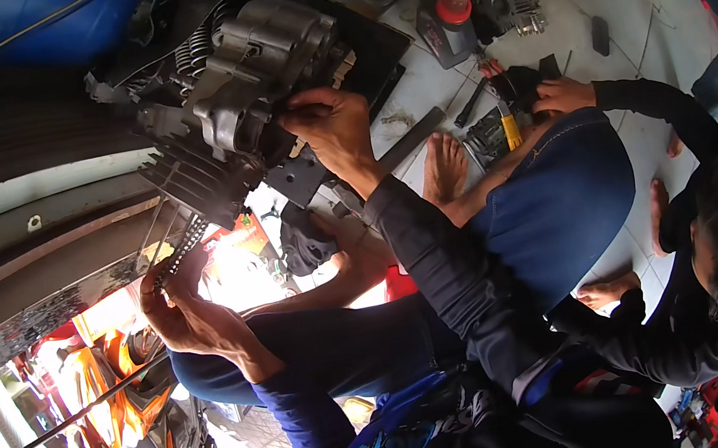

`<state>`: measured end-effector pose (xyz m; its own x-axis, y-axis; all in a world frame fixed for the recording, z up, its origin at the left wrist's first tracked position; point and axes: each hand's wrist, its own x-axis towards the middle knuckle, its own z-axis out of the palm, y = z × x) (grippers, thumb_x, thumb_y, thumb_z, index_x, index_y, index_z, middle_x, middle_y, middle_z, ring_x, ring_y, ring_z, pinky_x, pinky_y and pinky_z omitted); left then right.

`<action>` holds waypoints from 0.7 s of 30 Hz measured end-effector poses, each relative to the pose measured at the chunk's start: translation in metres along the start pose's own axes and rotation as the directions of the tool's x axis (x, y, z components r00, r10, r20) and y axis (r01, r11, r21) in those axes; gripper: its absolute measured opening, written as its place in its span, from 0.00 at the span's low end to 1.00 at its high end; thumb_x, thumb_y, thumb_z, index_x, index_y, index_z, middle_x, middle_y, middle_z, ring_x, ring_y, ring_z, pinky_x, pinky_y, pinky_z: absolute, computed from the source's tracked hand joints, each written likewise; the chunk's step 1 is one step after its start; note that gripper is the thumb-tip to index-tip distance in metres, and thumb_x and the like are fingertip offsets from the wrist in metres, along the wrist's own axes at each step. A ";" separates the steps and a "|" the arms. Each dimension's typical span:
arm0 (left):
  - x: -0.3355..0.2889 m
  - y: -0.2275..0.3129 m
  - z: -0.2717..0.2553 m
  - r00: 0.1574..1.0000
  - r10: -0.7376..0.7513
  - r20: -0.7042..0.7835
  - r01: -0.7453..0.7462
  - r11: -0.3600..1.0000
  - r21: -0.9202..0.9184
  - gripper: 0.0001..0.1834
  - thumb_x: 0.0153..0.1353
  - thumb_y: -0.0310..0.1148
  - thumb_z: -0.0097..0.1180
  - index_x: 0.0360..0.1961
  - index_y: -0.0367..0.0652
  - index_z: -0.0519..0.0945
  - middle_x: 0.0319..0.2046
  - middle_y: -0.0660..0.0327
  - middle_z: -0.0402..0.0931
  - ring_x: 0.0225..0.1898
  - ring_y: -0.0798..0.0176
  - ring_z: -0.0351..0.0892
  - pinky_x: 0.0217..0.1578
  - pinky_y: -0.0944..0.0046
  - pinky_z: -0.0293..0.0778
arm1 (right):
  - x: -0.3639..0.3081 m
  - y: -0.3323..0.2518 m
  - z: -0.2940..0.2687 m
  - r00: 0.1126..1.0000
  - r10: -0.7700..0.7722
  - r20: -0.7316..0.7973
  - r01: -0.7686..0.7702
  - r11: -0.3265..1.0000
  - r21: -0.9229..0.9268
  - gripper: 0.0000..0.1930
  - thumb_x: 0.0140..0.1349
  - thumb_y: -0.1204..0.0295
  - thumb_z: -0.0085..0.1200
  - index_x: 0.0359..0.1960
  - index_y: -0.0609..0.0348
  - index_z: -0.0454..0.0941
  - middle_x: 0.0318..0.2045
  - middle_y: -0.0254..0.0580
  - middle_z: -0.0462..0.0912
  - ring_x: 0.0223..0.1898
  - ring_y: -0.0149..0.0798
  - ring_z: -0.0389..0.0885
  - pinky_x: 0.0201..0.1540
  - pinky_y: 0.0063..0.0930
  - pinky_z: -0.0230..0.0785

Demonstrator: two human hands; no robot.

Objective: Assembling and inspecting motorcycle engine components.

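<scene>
A grey engine (255, 56) sits at the bent fingertips of the right hand (338, 131), whose hold cannot be told, while the left hand (192, 318) pinches a chain (186, 243) slanting up from its nearly closed fingers.

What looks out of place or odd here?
The bare foot close beside a dark bar on the tile floor: unprotected skin among hard parts looks risky. A chain also runs uncovered from the finned cylinder to the left hand. I see no clear damage.
</scene>
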<state>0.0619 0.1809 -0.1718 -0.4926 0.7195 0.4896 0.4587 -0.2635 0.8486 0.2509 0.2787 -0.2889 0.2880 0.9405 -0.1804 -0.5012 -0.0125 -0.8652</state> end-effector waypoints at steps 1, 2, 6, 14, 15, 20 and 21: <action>0.000 -0.001 -0.001 1.000 -0.010 -0.019 0.010 1.000 0.026 0.12 0.66 0.21 0.47 0.49 0.27 0.70 0.38 0.43 0.78 0.33 0.46 0.85 0.37 0.55 0.87 | 0.000 0.001 0.000 1.000 -0.001 -0.005 0.001 1.000 0.003 0.11 0.49 0.85 0.65 0.36 0.68 0.83 0.32 0.42 0.85 0.33 0.30 0.83 0.39 0.21 0.77; 0.001 -0.001 -0.001 1.000 -0.004 -0.023 0.005 1.000 0.027 0.12 0.66 0.21 0.47 0.49 0.27 0.70 0.38 0.43 0.78 0.33 0.46 0.85 0.37 0.55 0.87 | 0.000 0.002 0.000 1.000 -0.002 -0.009 0.002 1.000 0.005 0.11 0.49 0.86 0.64 0.36 0.68 0.82 0.32 0.42 0.85 0.33 0.30 0.83 0.39 0.21 0.77; -0.001 0.006 0.002 1.000 -0.010 -0.028 0.011 1.000 0.019 0.11 0.65 0.20 0.47 0.47 0.27 0.71 0.37 0.43 0.79 0.32 0.47 0.86 0.37 0.55 0.86 | 0.002 0.001 -0.002 1.000 0.002 0.009 -0.003 0.997 0.076 0.12 0.49 0.87 0.64 0.37 0.68 0.82 0.33 0.42 0.85 0.34 0.30 0.83 0.40 0.22 0.77; -0.003 0.004 0.000 0.997 -0.083 0.009 0.083 0.997 0.010 0.11 0.67 0.23 0.48 0.47 0.27 0.72 0.37 0.43 0.79 0.34 0.49 0.86 0.38 0.56 0.86 | 0.000 0.002 0.002 0.991 -0.131 -0.019 0.131 0.991 0.010 0.14 0.47 0.91 0.64 0.36 0.68 0.79 0.34 0.40 0.83 0.36 0.31 0.83 0.44 0.22 0.77; -0.002 0.005 0.000 0.996 -0.088 0.003 0.088 0.996 0.024 0.11 0.67 0.23 0.48 0.47 0.27 0.72 0.37 0.42 0.79 0.34 0.49 0.86 0.38 0.56 0.86 | 0.000 0.003 0.004 0.991 -0.134 -0.017 0.134 0.991 0.008 0.14 0.47 0.91 0.64 0.36 0.68 0.79 0.34 0.40 0.83 0.36 0.31 0.83 0.44 0.22 0.77; -0.003 0.010 0.009 0.990 -0.118 -0.076 0.113 0.992 -0.063 0.09 0.63 0.22 0.53 0.43 0.29 0.76 0.32 0.49 0.82 0.32 0.57 0.85 0.37 0.63 0.83 | -0.002 0.011 0.007 0.988 -0.142 -0.064 0.150 0.977 0.149 0.12 0.49 0.91 0.63 0.34 0.66 0.78 0.35 0.39 0.82 0.38 0.30 0.82 0.45 0.23 0.78; -0.004 0.010 0.010 0.989 -0.123 -0.078 0.117 0.990 -0.080 0.09 0.63 0.22 0.53 0.43 0.29 0.77 0.33 0.48 0.82 0.32 0.57 0.85 0.37 0.63 0.83 | -0.004 0.013 0.009 0.988 -0.142 -0.063 0.150 0.978 0.146 0.12 0.49 0.91 0.63 0.34 0.66 0.78 0.35 0.39 0.82 0.38 0.30 0.82 0.45 0.23 0.78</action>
<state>0.0756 0.1816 -0.1671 -0.6015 0.6940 0.3957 0.3372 -0.2285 0.9133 0.2362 0.2779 -0.2948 0.4074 0.9093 -0.0851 -0.5659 0.1782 -0.8050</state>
